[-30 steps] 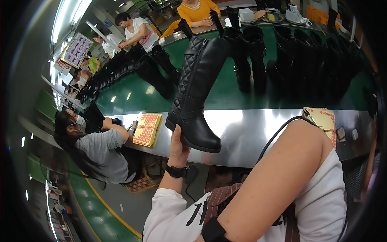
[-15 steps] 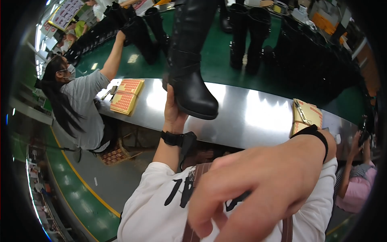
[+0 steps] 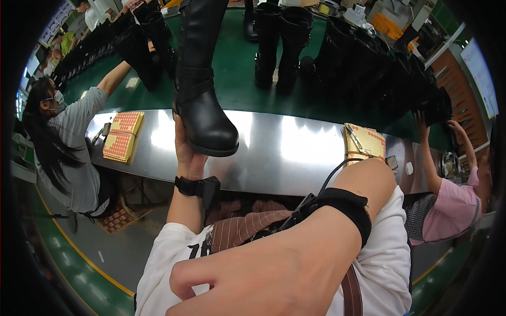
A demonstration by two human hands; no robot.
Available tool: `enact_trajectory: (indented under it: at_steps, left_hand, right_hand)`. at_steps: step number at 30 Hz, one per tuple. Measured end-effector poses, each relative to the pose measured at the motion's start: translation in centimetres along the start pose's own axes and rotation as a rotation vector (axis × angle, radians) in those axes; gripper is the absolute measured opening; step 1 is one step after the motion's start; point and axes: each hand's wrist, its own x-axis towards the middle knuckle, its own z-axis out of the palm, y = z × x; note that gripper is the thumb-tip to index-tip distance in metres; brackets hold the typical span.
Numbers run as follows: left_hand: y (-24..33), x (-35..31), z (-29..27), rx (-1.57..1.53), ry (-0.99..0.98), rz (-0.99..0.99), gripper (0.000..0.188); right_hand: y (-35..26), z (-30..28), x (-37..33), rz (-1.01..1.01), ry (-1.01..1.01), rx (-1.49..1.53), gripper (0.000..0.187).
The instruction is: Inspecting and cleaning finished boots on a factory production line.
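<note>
A tall black leather boot with crossed ankle straps hangs upright over the metal bench edge, its shaft running off the top of the view. My left hand grips it from below, by the heel and sole. My right hand is close in front of my chest, away from the boot. Its fingers are loosely bent, with a gap between them and nothing visible in them; part of them passes out of the lower edge.
Beyond the shiny metal ledge runs a green table with black boots. Stacks of red-dotted yellow sheets lie left and right, tweezers on the right one. Co-workers in grey and pink handle boots at either side.
The view has swung right, so the boot and bench appear further left. My right hand has dropped lower and across my chest. My left hand keeps its hold on the boot.
</note>
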Motion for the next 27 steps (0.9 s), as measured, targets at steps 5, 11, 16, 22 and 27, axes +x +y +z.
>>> enact_trajectory:
  at_steps: [5, 11, 16, 22, 27]
  left_hand:
    - [1.5, 0.9, -1.8, -0.073, 0.021, 0.008, 0.059]
    - [4.6, 2.1, -2.1, 0.120, -0.125, 0.077, 0.060]
    - [5.3, 6.2, -2.4, 0.188, -0.089, -0.024, 0.059]
    - [7.9, 9.1, -6.5, 0.317, 0.290, -0.155, 0.049]
    - [10.6, 7.3, -12.4, 0.128, 0.579, -0.129, 0.027]
  right_hand:
    - [4.6, -0.6, -2.5, 0.421, -0.050, -0.020, 0.015]
    - [15.6, 0.5, -8.2, 1.495, 0.315, 0.873, 0.073]
    - [19.8, 2.7, -7.6, 1.321, 0.425, 1.313, 0.061]
    - [27.3, 4.0, -7.3, 1.502, 0.722, 1.125, 0.037]
    - [38.6, 4.1, -8.4, 1.493, 0.874, 0.717, 0.042]
